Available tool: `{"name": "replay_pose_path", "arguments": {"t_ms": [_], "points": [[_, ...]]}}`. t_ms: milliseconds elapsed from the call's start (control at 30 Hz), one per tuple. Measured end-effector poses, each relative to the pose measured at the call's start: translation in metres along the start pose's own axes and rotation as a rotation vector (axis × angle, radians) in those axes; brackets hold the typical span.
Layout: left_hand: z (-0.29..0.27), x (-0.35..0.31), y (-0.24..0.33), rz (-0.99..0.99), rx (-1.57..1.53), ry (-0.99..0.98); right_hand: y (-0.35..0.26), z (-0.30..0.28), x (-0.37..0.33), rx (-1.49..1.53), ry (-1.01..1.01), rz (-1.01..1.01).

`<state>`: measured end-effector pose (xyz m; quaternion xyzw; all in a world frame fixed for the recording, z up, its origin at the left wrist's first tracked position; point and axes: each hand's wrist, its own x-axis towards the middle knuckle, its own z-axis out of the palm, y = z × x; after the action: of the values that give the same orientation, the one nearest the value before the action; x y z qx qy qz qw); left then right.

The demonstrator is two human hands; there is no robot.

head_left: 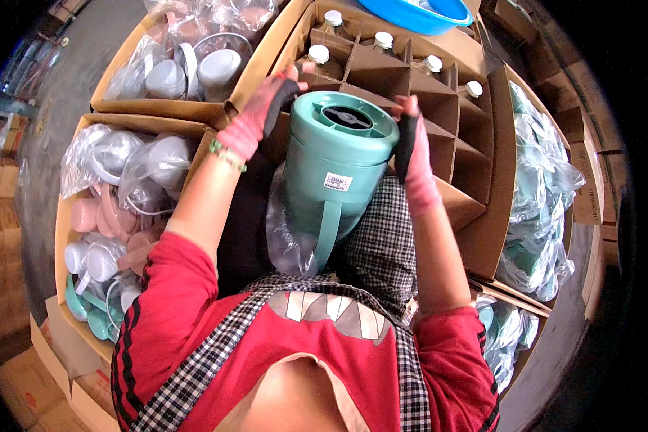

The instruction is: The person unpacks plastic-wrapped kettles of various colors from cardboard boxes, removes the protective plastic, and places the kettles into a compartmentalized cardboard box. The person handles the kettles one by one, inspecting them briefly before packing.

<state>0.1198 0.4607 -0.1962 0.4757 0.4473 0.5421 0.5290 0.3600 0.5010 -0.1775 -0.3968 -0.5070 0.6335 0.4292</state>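
Observation:
A teal plastic jug (327, 169) with a curved handle and a small white label rests between my legs, its ribbed end with a dark round centre facing up. A clear plastic bag (288, 230) hangs around its lower part. My left hand (272, 104), in a pink and black fingerless glove, is beside the jug's upper left rim, fingers stretched out. On the other side, my right hand (412, 140), gloved alike, stands with its fingers extended near the jug's right rim. Neither hand appears to grip the jug, though contact along the palms is hard to see.
A divided cardboard box (475, 173) ahead holds several white-capped clear bottles (319, 54). Boxes of bagged grey and pink jugs (219, 66) stand to the left. A box of bagged teal items (533, 194) stands right. A blue basin (421, 18) sits at the far edge.

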Motion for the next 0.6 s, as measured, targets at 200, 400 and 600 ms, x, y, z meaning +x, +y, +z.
{"name": "replay_pose_path", "arguments": {"t_ms": [200,400,600], "points": [[0.05,-0.023,0.004,-0.105,-0.137,0.101,0.002,-0.01,0.002,-0.056,-0.297,-0.008],[0.058,-0.057,0.037,0.178,0.646,0.092,0.025,-0.031,0.047,0.17,-0.404,0.244],[0.042,-0.011,0.0,-0.121,-0.147,0.042,0.027,-0.015,0.033,0.225,-0.56,0.171]]}}
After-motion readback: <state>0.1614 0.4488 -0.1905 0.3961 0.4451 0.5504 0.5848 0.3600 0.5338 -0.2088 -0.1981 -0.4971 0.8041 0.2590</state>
